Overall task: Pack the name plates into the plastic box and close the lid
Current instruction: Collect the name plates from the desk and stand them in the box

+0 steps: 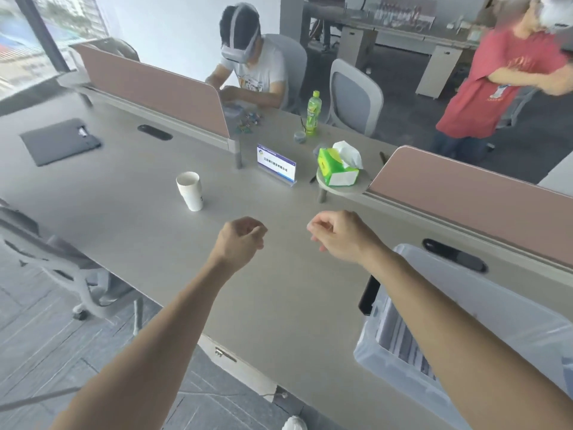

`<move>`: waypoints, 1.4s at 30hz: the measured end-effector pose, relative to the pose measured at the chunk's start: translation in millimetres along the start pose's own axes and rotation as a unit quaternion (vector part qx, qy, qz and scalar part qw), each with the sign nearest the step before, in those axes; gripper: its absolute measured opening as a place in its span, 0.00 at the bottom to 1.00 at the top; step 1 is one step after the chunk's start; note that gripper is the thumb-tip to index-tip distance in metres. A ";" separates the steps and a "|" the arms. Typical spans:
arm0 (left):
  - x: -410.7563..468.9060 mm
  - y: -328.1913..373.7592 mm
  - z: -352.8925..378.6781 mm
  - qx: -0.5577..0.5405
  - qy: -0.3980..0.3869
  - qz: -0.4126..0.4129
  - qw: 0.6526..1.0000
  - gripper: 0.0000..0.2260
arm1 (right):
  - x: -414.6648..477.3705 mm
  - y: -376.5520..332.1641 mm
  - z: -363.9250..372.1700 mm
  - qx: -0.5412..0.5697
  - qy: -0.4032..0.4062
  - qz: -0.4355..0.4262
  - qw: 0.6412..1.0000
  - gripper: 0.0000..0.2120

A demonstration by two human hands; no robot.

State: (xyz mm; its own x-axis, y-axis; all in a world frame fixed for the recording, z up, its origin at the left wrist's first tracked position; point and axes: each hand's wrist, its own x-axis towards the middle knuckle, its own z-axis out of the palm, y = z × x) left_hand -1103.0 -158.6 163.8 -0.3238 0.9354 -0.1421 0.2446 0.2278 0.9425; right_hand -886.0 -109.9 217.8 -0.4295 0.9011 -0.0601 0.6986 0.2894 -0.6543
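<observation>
One name plate (pixel 276 164), a clear stand with a white and blue card, stands upright on the grey table (pixel 155 231) beyond both hands. My left hand (pixel 240 242) and my right hand (pixel 339 234) hover side by side over the table, fingers curled, with nothing in them. The clear plastic box (pixel 400 375) sits at the lower right under my right forearm. Several stacked name plates show edge-on inside it. Its translucent lid (pixel 502 308) lies tilted over the box's far side.
A stack of white paper cups (pixel 189 190) stands to the left of the name plate. A green tissue pack (pixel 339 165), a green bottle (pixel 313 113) and pink desk dividers (pixel 471 193) lie further back. One person sits opposite, another stands at right. An office chair (pixel 52 259) is at left.
</observation>
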 end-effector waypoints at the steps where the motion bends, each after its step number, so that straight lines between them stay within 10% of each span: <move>1: 5.7 1.3 -1.7 0.003 0.007 -0.008 1.000 0.06 | 10.2 2.7 1.5 0.011 -0.005 -0.004 1.000 0.10; 9: 45.6 16.1 -7.9 -0.141 0.002 -0.115 0.983 0.08 | 84.7 15.0 15.3 0.074 -0.039 -0.011 0.996 0.10; 27: 285.0 -56.3 -54.2 0.031 -0.025 -0.029 0.999 0.12 | 283.7 1.2 68.2 0.029 0.025 0.176 0.984 0.11; 35: 386.1 -69.3 -25.2 -0.053 -0.009 -0.099 0.994 0.09 | 360.3 30.4 88.5 0.106 0.089 0.282 0.949 0.09; 39: 437.2 -70.9 -2.0 -0.065 0.000 -0.117 0.991 0.17 | 397.8 50.2 100.2 0.140 0.128 0.315 0.930 0.32; 42: 473.5 -76.4 12.1 -0.078 0.010 -0.129 0.989 0.24 | 424.1 65.1 107.8 0.140 0.139 0.336 0.921 0.22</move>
State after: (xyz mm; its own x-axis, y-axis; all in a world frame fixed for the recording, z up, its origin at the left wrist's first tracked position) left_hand -1263.9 270.1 21.0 -0.3761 0.8455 -0.3790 0.0089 0.4123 0.9110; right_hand -1084.4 256.2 68.5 0.2357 0.9053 -0.3535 0.5613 -0.4237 -0.7109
